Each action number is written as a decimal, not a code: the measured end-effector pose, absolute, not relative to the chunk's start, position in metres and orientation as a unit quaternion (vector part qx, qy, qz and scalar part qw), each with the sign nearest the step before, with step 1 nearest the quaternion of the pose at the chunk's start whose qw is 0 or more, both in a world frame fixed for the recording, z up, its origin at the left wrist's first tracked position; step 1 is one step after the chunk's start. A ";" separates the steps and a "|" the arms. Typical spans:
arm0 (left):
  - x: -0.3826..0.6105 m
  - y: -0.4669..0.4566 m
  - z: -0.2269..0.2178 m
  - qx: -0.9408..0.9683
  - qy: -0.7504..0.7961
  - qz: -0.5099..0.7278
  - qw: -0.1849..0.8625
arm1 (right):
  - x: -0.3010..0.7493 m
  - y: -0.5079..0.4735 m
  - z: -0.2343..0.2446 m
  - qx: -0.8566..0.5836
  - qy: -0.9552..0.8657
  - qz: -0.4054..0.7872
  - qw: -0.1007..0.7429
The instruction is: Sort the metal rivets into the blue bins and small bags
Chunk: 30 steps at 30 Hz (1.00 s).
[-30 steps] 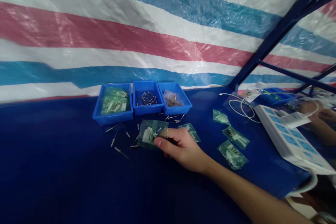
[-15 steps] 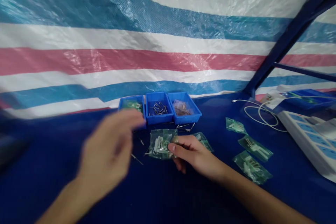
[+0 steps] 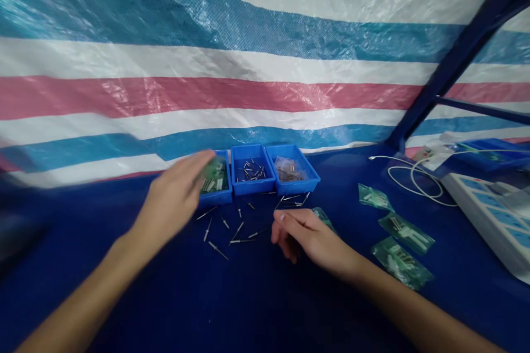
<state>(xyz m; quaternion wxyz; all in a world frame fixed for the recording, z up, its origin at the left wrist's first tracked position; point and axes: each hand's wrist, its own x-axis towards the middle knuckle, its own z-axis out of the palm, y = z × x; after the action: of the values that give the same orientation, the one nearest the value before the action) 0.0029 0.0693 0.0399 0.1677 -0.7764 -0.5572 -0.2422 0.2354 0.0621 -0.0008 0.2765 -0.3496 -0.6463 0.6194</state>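
Observation:
My left hand is over the left blue bin, its fingers closed on a small green-tinted plastic bag that is smeared by motion. Much of that bag is hidden behind the fingers. Inside the bin, other bags with small metal and white parts show. My right hand hovers above the table with thumb and fingers curled together and nothing visible in them. Just behind it lies another green-tinted bag, partly covered by the hand. Several loose pop rivets are scattered on the dark blue table between my hands.
The middle blue bin holds rivets, and the right blue bin holds a clear bag of parts. Several filled bags lie at right, near a white cable and a power strip. Striped sheeting hangs behind.
The small bag has left my right hand and is now at my left hand's fingers, over the left bin. My left hand moved away and up; the rivets beneath came into sight.

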 end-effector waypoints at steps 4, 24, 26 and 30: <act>-0.011 0.118 0.040 -0.789 -0.589 -0.141 0.104 | 0.235 0.064 -0.003 -0.359 -0.671 0.581 0.289; -0.018 0.130 0.020 -0.797 -0.602 0.030 -0.036 | 0.309 0.102 0.007 -0.514 -0.816 0.264 0.015; -0.017 0.128 0.021 -0.795 -0.605 0.017 -0.029 | 0.309 0.102 0.009 -0.508 -0.811 0.289 0.030; -0.012 0.121 0.035 -0.780 -0.624 -0.049 0.005 | 0.313 0.102 0.018 -0.479 -0.812 0.333 0.036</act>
<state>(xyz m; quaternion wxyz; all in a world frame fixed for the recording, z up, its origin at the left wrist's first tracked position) -0.0116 0.1208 0.0355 0.0052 -0.7802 -0.6236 -0.0493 0.3134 0.1019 0.0185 0.0359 -0.4788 -0.8116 0.3328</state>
